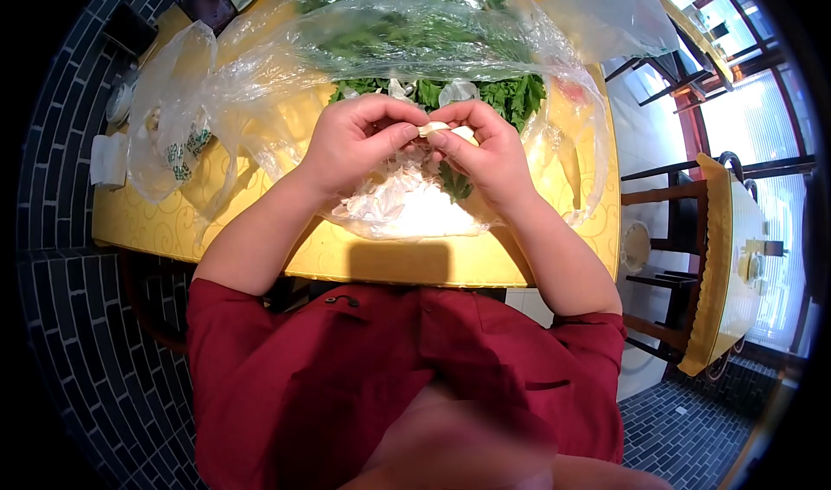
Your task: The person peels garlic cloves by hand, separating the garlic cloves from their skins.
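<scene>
My left hand (368,135) and my right hand (489,152) meet above the table, fingertips almost touching. Between them is a pale garlic clove (433,129), pinched by the thumb and fingers of both hands. A second garlic clove (465,133) sits in the fingers of my right hand. Below the hands lies a heap of papery garlic skins (398,197) on clear plastic, brightly lit at its near side. A loose green leaf (454,182) rests on the skins. Just beyond the fingers, leafy greens (515,99) stick out from under a large clear plastic bag (415,35).
The yellow-covered table (147,217) reaches nearly to my body. On the left are a crumpled plastic bag (177,135), a white box (108,161) and a dark brick wall (65,196). Another table (736,274) and a chair (666,200) stand to the right.
</scene>
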